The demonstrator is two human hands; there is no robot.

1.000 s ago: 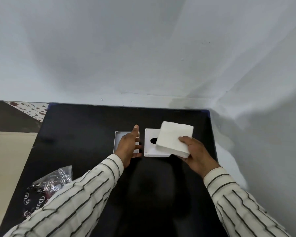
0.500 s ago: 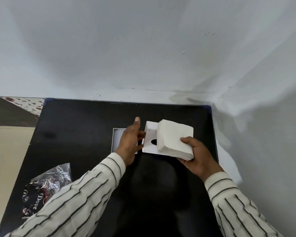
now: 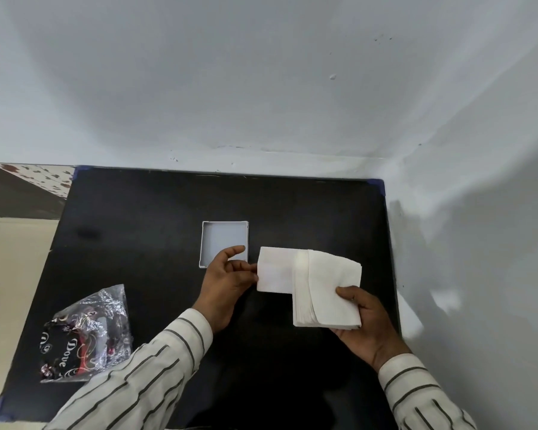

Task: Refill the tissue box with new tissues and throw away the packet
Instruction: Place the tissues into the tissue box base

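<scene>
I find the task part done. The packet lies emptied and crumpled on the near left of the table, not yet thrown away. The tray, the open lower half of the box, sits flat at mid table with nothing in it that I can see. The right hand grips the tissues, a thick white stack, thumb on top and fingers underneath, held above the table to the right of the tray and clear of it. The left hand pinches the left edge of the cover, the box's white upper half, which is raised off the table and meets the left side of the stack; I cannot tell whether the stack is already entering the cover or merely lying against it. The cover's dispensing slot does not show from this angle. In my judgement the step in hand is loading the stack into the cover. Outstanding items: seating the tissues fully, joining cover and tray, and disposing of the packet. No bin is in view. The stack looks loose at its near edge, so I judge that sheets could fan out if the grip slackens.
</scene>
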